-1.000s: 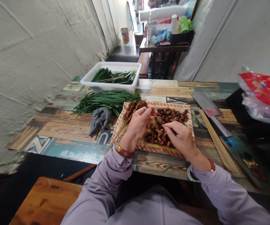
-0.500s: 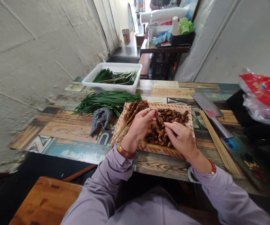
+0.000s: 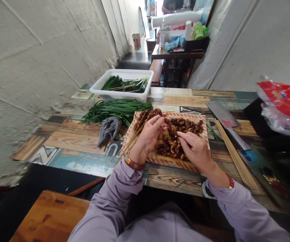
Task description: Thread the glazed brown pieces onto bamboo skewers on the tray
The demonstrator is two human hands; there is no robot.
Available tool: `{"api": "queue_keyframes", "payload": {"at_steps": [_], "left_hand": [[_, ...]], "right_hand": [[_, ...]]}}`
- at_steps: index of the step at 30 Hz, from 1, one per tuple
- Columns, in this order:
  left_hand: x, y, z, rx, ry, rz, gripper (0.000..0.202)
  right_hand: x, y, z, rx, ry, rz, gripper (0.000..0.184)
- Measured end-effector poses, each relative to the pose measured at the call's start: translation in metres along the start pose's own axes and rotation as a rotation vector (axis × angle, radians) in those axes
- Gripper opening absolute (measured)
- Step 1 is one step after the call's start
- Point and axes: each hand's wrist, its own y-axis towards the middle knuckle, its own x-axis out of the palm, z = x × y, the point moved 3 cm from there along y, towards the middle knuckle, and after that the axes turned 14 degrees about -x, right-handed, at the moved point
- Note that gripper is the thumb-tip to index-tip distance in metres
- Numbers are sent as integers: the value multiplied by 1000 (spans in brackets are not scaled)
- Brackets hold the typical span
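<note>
My left hand [image 3: 152, 130] is closed in a pinch over the tray, a glossy brown food piece [image 3: 168, 120] at its fingertips. My right hand [image 3: 194, 146] also pinches, thumb against forefinger, beside another brown piece [image 3: 172, 129]; what lies between these fingers is hidden. Below both hands is a tray with a red-striped paper rim [image 3: 205, 134], holding a heap of dark, curled, sauce-coated pieces [image 3: 172, 148]. Loaded skewers [image 3: 142, 118] lie at its left end, their bare sticks [image 3: 129, 143] pointing toward me, partly behind my left wrist.
Left of the tray are a grey cloth [image 3: 109, 129], long green chives [image 3: 114, 109] and a white tub [image 3: 121, 94] with more greens. To the right lie bare bamboo skewers [image 3: 235, 153], a cleaver [image 3: 224, 116] and a red plastic bag [image 3: 284, 101]. A person's torso [image 3: 176, 5] shows far back.
A brown piece now shows at my left fingertips, where a thin pale edge was visible before. My right hand stays almost in place. The view has shifted slightly.
</note>
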Motion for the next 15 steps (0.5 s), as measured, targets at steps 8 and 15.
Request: {"api": "queue_keyframes", "payload": {"at_steps": [8, 15], "left_hand": [[-9, 0, 12, 104, -69, 25, 31], [-9, 0, 11, 71, -75, 16, 26]], "right_hand": [[2, -3, -1, -18, -26, -56, 28], [1, -4, -1, -43, -44, -61, 27]]}}
